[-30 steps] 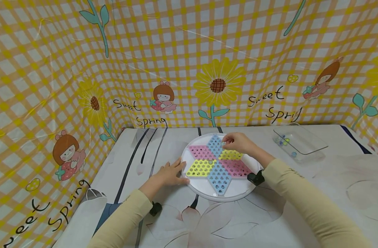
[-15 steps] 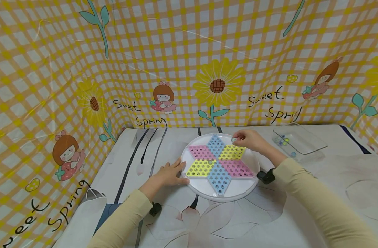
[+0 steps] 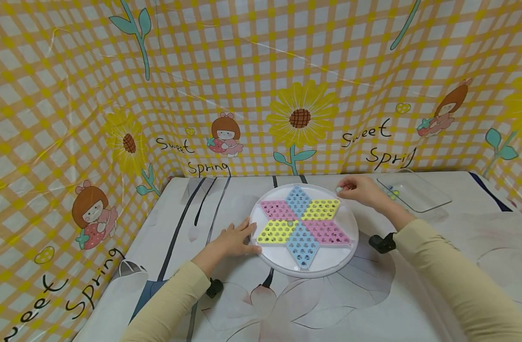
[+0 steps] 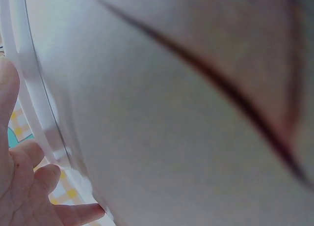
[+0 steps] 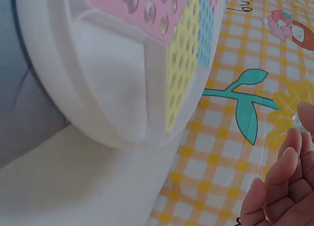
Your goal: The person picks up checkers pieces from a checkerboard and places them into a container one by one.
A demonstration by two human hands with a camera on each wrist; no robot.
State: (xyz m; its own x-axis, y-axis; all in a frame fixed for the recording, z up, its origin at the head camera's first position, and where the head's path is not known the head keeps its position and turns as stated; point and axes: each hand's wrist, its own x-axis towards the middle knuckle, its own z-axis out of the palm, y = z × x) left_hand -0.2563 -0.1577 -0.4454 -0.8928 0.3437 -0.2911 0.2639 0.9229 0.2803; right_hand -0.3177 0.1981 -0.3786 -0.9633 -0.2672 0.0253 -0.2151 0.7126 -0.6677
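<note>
A round white Chinese checkers board (image 3: 329,256) with a blue, pink and yellow star of holes lies on the table. My left hand (image 3: 234,241) rests on its left rim, fingers spread; the left wrist view shows the fingers along the edge. My right hand (image 3: 361,191) is past the board's upper right rim and pinches a clear marble (image 3: 339,189) between thumb and fingers. That marble (image 5: 296,121) also shows at the fingertips in the right wrist view. Another pale marble (image 3: 290,223) sits near the star's middle.
Right of the board stands a clear plastic box (image 3: 432,210) with several coloured marbles (image 3: 393,194), partly hidden by my right hand. A white bag-like item (image 3: 130,275) lies at the left. A checked cloth (image 3: 252,71) hangs behind the table.
My right hand has carried the marble from above the star's far blue point rightward, past the board's rim towards the clear box. My left hand has stayed still.
</note>
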